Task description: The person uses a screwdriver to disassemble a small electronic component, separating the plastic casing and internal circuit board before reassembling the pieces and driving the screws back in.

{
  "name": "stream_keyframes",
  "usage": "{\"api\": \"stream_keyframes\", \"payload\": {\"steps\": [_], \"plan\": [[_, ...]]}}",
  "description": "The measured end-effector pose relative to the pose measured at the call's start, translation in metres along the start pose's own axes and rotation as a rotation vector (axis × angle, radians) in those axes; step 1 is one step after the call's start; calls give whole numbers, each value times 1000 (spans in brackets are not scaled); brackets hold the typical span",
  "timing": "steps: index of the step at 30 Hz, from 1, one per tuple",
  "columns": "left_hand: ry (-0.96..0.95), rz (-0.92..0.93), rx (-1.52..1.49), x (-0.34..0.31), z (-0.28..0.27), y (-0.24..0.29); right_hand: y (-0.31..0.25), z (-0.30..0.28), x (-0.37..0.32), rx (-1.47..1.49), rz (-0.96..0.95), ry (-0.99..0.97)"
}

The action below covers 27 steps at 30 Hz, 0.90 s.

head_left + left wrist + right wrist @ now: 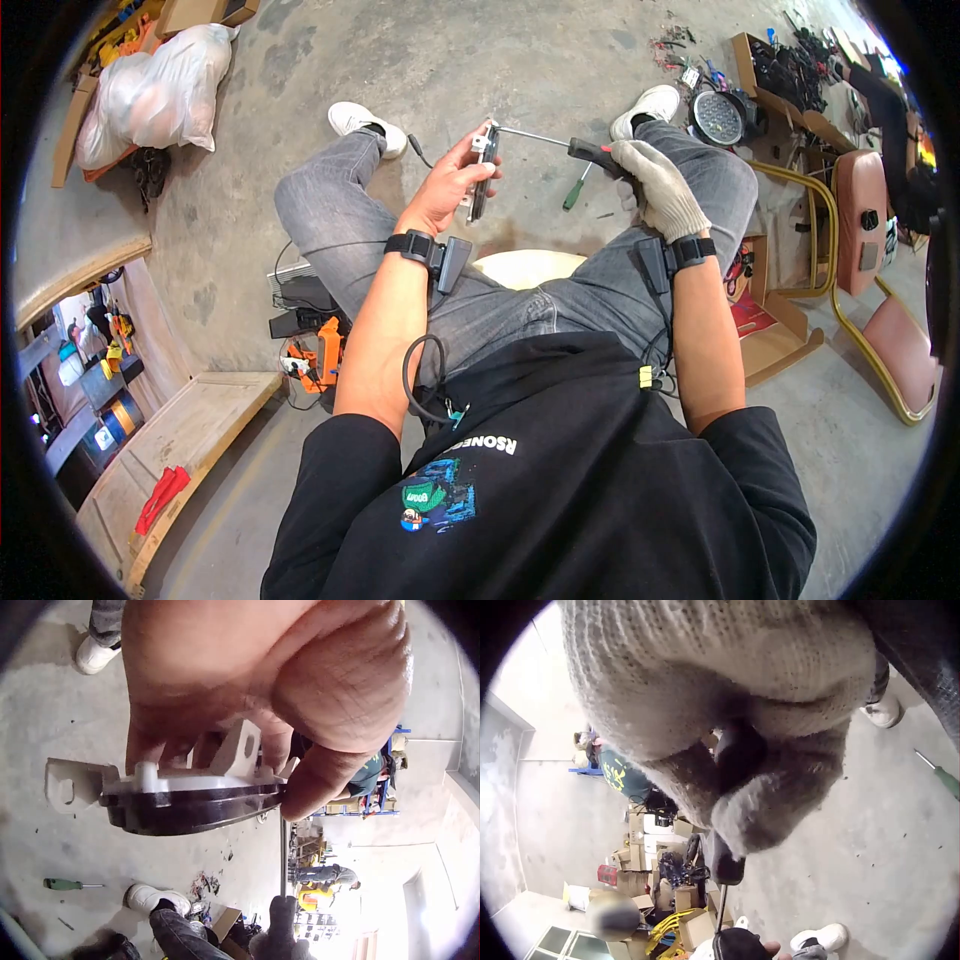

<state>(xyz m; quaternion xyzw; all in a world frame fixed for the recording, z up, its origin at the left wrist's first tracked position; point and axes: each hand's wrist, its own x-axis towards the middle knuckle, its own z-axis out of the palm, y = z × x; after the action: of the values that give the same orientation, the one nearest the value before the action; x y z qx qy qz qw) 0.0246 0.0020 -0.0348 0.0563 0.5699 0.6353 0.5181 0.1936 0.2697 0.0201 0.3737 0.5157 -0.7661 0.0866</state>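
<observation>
The bare left hand (440,195) grips a black and white part (484,172) with white mounting tabs; the left wrist view shows its black rim (195,810) between the fingers and thumb. The right hand (655,185), in a whitish knit glove, holds a black-handled screwdriver (590,152). Its long shaft reaches left to the upper end of the part. In the right wrist view gloved fingers (765,802) wrap the handle (726,862), and the shaft meets a dark part at the bottom; the tip's exact contact is hidden.
A green screwdriver (573,194) lies on the concrete floor between the feet. A round black lamp-like object (718,117), a box of dark parts (785,80) and a gold-framed chair (832,250) stand at right. White bags (160,90) lie upper left, a wooden bench (190,430) lower left.
</observation>
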Motion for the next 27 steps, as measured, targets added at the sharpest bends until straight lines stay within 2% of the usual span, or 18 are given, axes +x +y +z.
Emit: {"api": "stream_keyframes", "payload": {"steps": [4, 6, 9, 12, 18, 20, 21, 23, 24, 26, 27], "plan": [[0, -1, 21, 0, 0, 0, 7, 7, 5, 46, -110, 43], [1, 2, 26, -1, 1, 1, 1, 13, -4, -138, -190, 51], [5, -1, 24, -1, 1, 1, -1, 11, -7, -200, -206, 53], [-1, -17, 20, -1, 0, 0, 3, 2, -1, -206, -138, 10], [10, -1, 4, 0, 1, -1, 5, 8, 1, -128, -186, -36], [144, 17, 15, -1, 2, 1, 7, 1, 7, -142, -146, -40], [146, 13, 12, 1, -3, -2, 6, 1, 8, -153, -108, -44], [273, -53, -186, 8, -17, -10, 3, -1, 10, -164, -80, 1], [276, -58, -190, 7, -19, -10, 2, -1, 11, -173, -56, 49], [207, -27, -477, 8, -22, -12, 4, -2, 23, -196, -68, 73], [163, -38, -511, 10, -24, -12, 7, -3, 33, -331, -63, 94]]}}
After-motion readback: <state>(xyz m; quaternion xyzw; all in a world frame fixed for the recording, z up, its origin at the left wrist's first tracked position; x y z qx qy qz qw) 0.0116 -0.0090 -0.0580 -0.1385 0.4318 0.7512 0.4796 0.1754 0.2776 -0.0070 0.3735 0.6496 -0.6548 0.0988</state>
